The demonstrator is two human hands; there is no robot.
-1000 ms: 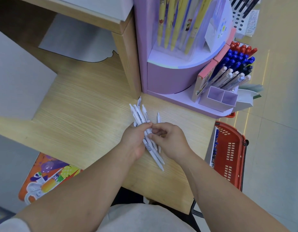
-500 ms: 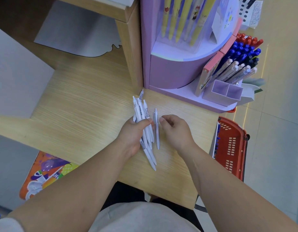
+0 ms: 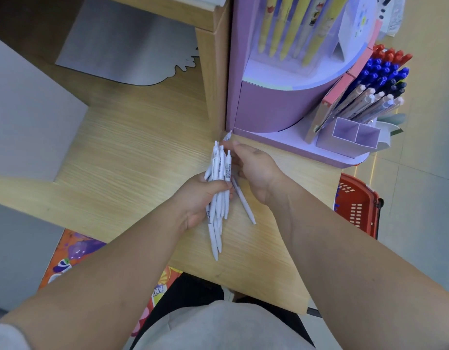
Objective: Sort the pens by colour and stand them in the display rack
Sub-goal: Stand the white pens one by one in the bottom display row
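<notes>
My left hand [image 3: 200, 198] grips a bundle of white pens [image 3: 219, 178]; right hand [image 3: 256, 168] loosely spread beside their tops; one pen [image 3: 244, 203] loose on worktop [image 3: 132, 157] beneath it.

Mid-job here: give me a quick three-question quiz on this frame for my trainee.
1. True or false: the left hand grips a bundle of white pens.
2. The basket beside the wooden desk is: A red, B green, C blue.
3. Fill in: one loose white pen lies on the desk, partly under the ___ hand.

Key: 1 true; 2 A; 3 right hand.
</notes>
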